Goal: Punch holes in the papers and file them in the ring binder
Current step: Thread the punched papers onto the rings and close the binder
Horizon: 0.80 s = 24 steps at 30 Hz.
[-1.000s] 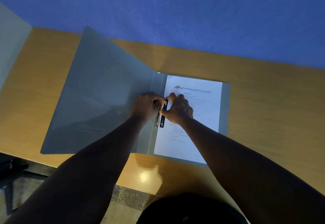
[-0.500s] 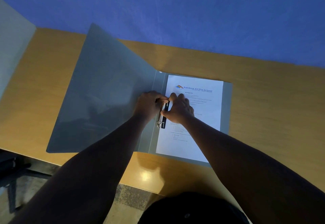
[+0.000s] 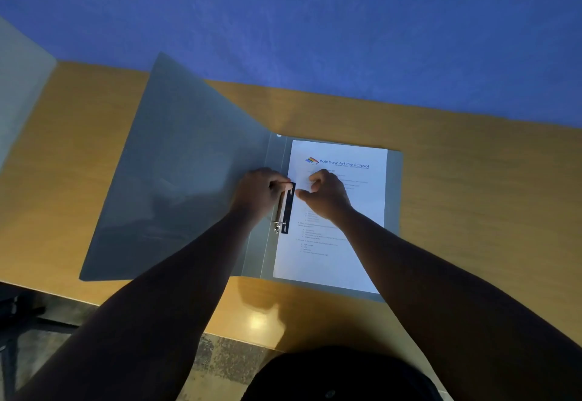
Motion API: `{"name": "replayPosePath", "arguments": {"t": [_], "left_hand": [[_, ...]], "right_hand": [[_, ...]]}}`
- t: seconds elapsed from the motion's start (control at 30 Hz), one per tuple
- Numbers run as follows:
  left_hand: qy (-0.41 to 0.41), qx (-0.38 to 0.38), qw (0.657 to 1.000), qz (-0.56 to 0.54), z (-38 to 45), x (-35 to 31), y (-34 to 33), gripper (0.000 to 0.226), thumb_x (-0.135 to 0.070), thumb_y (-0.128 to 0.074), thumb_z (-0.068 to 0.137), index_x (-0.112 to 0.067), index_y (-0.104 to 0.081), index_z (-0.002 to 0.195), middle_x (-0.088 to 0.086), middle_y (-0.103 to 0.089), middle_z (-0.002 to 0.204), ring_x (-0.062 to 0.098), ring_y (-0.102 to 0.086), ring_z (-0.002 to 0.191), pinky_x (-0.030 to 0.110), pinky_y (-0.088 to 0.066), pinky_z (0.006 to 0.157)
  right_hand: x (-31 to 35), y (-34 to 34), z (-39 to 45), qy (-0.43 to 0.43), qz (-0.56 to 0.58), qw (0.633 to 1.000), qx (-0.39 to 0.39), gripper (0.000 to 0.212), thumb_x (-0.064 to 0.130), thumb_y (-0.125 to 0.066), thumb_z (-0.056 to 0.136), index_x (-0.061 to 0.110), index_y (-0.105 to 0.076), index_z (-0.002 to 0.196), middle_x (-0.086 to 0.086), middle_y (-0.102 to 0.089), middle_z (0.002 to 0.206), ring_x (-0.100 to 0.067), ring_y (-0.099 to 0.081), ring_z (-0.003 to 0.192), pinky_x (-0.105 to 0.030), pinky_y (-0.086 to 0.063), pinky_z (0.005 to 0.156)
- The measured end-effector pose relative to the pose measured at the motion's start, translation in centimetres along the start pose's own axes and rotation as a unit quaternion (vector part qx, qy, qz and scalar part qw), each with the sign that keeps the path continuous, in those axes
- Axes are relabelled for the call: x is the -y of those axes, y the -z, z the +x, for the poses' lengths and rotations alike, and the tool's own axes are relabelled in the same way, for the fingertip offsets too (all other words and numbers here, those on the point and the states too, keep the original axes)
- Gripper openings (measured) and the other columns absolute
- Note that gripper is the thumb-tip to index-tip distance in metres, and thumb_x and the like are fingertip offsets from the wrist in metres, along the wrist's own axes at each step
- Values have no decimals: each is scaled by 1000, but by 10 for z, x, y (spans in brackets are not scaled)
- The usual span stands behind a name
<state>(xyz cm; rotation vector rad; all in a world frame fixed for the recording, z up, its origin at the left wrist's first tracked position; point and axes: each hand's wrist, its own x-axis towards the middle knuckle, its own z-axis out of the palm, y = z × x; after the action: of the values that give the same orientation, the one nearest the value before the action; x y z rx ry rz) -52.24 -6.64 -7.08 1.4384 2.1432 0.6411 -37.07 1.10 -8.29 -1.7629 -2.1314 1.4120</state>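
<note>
Lying open on the wooden surface (image 3: 472,199): grey ring binder (image 3: 176,180), front cover spread toward 9 o'clock, back cover flat toward 3 o'clock. On the back cover, a white printed paper (image 3: 340,262) headed "Rainbow Art Pre School", its left edge tucked against the ring mechanism (image 3: 285,208) along the spine. Mechanism seen as a black strip with a metal bar and a small ring at its 6 o'clock end.

At the 12 o'clock end of the mechanism, left hand (image 3: 256,194), fingers curled, fingertips pinching the top of the metal bar. Just at 3 o'clock of it, right hand (image 3: 326,194) over the paper, fingers curled in, thumb pointing toward the mechanism but apart from it, gripping nothing visible.

Further out: blue wall (image 3: 315,23) at 12 o'clock beyond the surface, a pale grey panel (image 3: 19,86) at 10 o'clock, speckled floor (image 3: 220,359) at 6 o'clock below the near edge, a bright glare spot on the wood there.
</note>
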Motion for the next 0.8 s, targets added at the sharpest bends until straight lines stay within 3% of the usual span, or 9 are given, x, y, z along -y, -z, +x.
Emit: {"name": "replayPosePath", "arguments": {"t": [0.17,0.3,0.43,0.57,0.8], "left_hand": [[25,17,1000,10,2,-2,-3,23,-43,-74,84,-21,-77,90,-5,-74,91,10,-69,77,27,-55,70],[51,-5,999,-19,5,-7,-12,34,-42,-75,83,-15,-71,104,-1,-73,98,13,-70,86,33,-57,81],[64,-8,998,-27,9,-16,-18,43,-41,-75,83,-15,-67,116,1,-72,107,14,-68,91,34,-56,86],[94,-22,995,-21,13,-24,-21,43,-40,-72,84,-18,-62,120,-1,-71,109,14,-68,87,32,-55,81],[104,-17,994,-11,12,-31,-24,48,-33,-72,84,-16,-58,126,0,-69,117,17,-67,96,34,-55,84]], "right_hand": [[-21,24,-9,-87,-35,989,-118,38,32,-67,82,15,-54,114,-6,-53,118,-25,-52,113,-36,-48,89],[-32,41,-16,-153,-89,969,-174,44,29,-66,81,10,-50,118,-11,-44,123,-29,-43,117,-41,-47,90],[-38,51,-23,-220,-114,953,-175,61,36,-67,80,8,-41,127,-13,-35,133,-32,-37,123,-46,-45,93],[-45,54,-28,-241,-107,950,-166,70,41,-68,81,8,-35,133,-15,-31,140,-33,-34,127,-47,-45,97],[-47,55,-38,-271,-74,948,-148,64,31,-67,81,7,-35,130,-15,-33,135,-35,-36,123,-42,-45,93]]}}
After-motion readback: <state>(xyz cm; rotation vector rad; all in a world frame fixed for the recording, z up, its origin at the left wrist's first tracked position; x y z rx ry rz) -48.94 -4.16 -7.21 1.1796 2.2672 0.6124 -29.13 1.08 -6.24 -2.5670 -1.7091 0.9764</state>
